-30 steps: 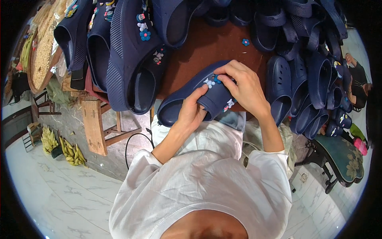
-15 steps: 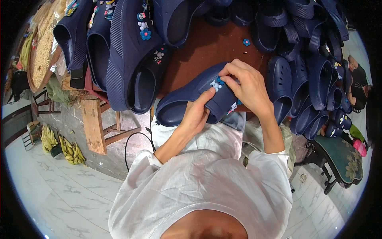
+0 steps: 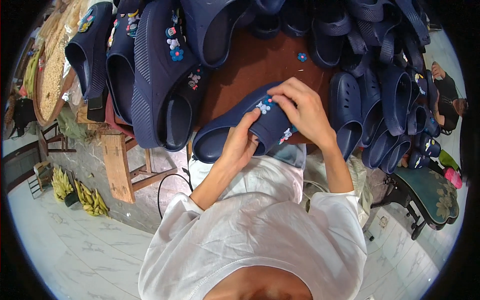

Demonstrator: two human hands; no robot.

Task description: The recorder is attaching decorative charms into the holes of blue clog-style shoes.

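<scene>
Holding the clog [image 3: 235, 125], your left hand [image 3: 239, 146] clamps its toe; your right hand [image 3: 302, 111] pinches a charm [image 3: 263, 106]. Light, springy foam, likely: keep gripping beside the holes.

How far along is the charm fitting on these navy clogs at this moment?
Done: clogs at upper left already carry coloured charms. In hand: the left hand steadies a navy clog while the right hand presses at a charm on its top. Left: the pile of clogs at right looks mostly bare, and a loose blue flower charm lies on the table.
</scene>
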